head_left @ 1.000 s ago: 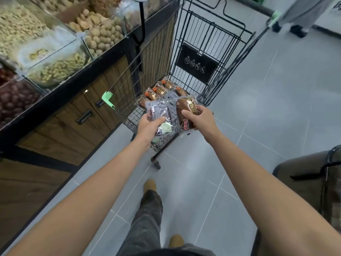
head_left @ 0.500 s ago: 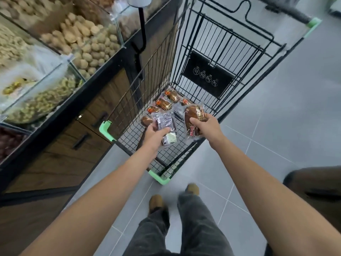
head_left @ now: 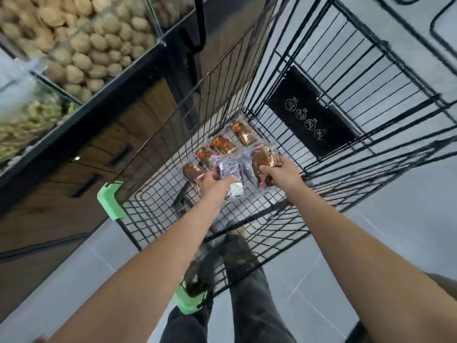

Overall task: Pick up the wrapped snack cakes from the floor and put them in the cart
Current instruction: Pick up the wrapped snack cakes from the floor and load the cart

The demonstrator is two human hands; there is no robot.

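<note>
A person's left hand (head_left: 215, 182) grips a purple-wrapped snack cake (head_left: 231, 170) and the right hand (head_left: 282, 172) grips a brown snack cake (head_left: 264, 157), both low inside a black wire cart (head_left: 110, 201). More wrapped cakes (head_left: 223, 144) lie on the cart's bottom just beyond, beside bins of nuts (head_left: 99, 45).

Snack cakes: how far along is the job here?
Done: at least four wrapped cakes lie in the cart. In hand: the left grip holds a purple pack, the right grip a brown cake, both low inside the cart. Left: releasing both.
</note>
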